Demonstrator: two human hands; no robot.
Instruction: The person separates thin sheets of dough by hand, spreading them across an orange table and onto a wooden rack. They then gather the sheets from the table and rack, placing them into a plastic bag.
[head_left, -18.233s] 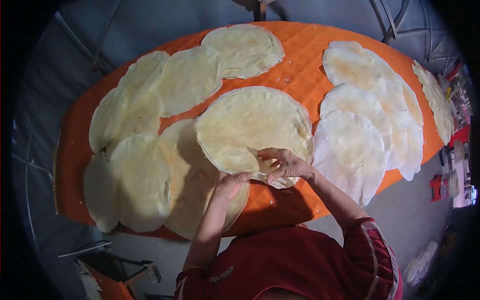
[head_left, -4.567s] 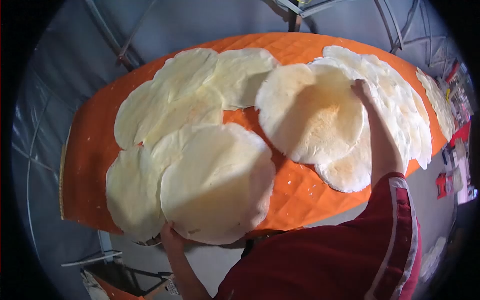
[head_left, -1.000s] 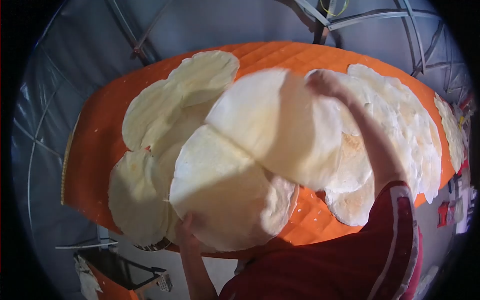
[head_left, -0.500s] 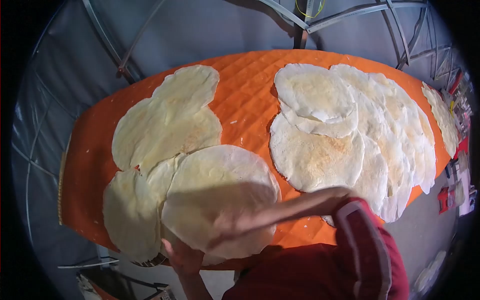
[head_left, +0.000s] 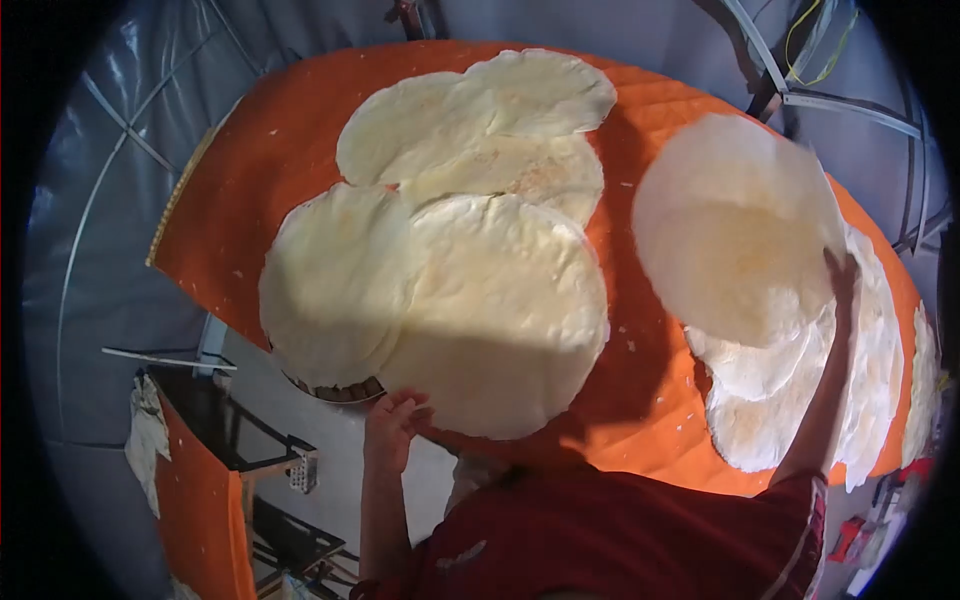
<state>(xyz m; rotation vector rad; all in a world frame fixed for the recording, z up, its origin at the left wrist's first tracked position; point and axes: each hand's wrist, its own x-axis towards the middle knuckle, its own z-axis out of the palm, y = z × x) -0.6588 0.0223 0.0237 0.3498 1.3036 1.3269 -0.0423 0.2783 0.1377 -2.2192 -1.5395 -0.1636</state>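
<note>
My left hand (head_left: pixel 396 415) is at the front edge of the orange cloth (head_left: pixel 640 400), its fingers pinched at the rim of a large round flatbread (head_left: pixel 500 290). On the right, my right hand (head_left: pixel 842 268) grips the right edge of another round flatbread (head_left: pixel 735 225), which is slightly blurred and tilted above the right-hand pile. Beneath it overlap white flatbreads (head_left: pixel 750 430). Behind the left hand's flatbread lie several more pale flatbreads (head_left: pixel 420 125), overlapping one another.
A lower orange-covered stand (head_left: pixel 205 480) with a dark frame is at the lower left. Grey sheeting (head_left: pixel 130 250) and metal struts (head_left: pixel 850 108) surround the cloth. Red objects (head_left: pixel 848 540) lie at the lower right.
The view has shifted. My right hand has swung from the left-hand flatbreads to the right pile, now with a flatbread in it. My left hand has closed at the front flatbread's rim.
</note>
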